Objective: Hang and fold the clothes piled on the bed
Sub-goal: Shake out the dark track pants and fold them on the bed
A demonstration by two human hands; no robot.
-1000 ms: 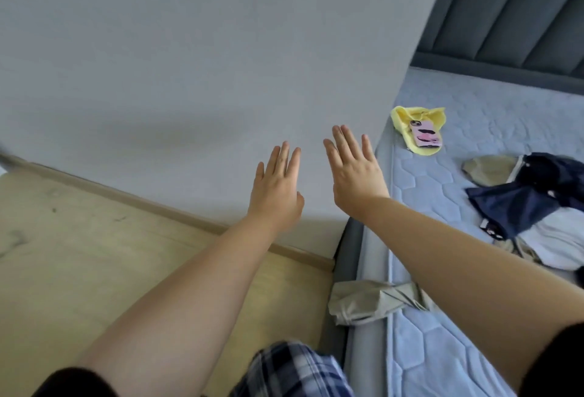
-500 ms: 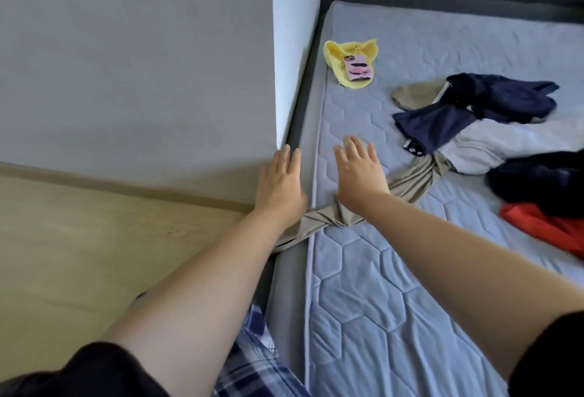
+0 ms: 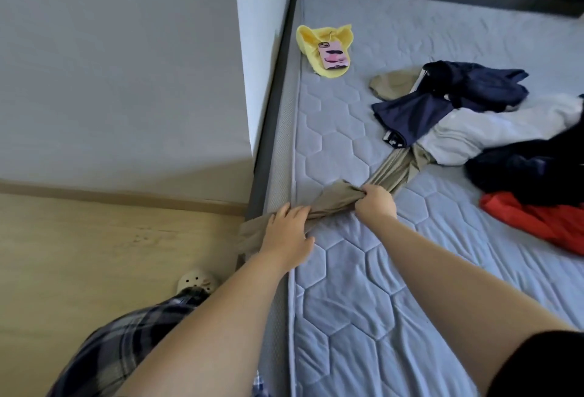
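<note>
A long khaki garment (image 3: 335, 199) stretches from the left edge of the mattress (image 3: 363, 286) back under the clothes pile (image 3: 474, 125). My right hand (image 3: 376, 199) grips a bunch of this khaki fabric on the mattress. My left hand (image 3: 287, 232) lies on the garment's end where it hangs over the bed's edge; its fingers are curved over the cloth. The pile at the right holds navy, white, black and red (image 3: 537, 223) pieces.
A yellow cloth (image 3: 316, 39) with a pink phone (image 3: 333, 58) on it lies near the mattress's far left corner. A grey wall (image 3: 126, 80) stands left of the bed, with wooden floor (image 3: 94, 254) below. A pale clog (image 3: 197, 279) sits on the floor by my plaid-clad leg.
Both hands were open in the air before. They have dropped onto the khaki garment at the bed's edge, and my right hand has closed round its fabric.
</note>
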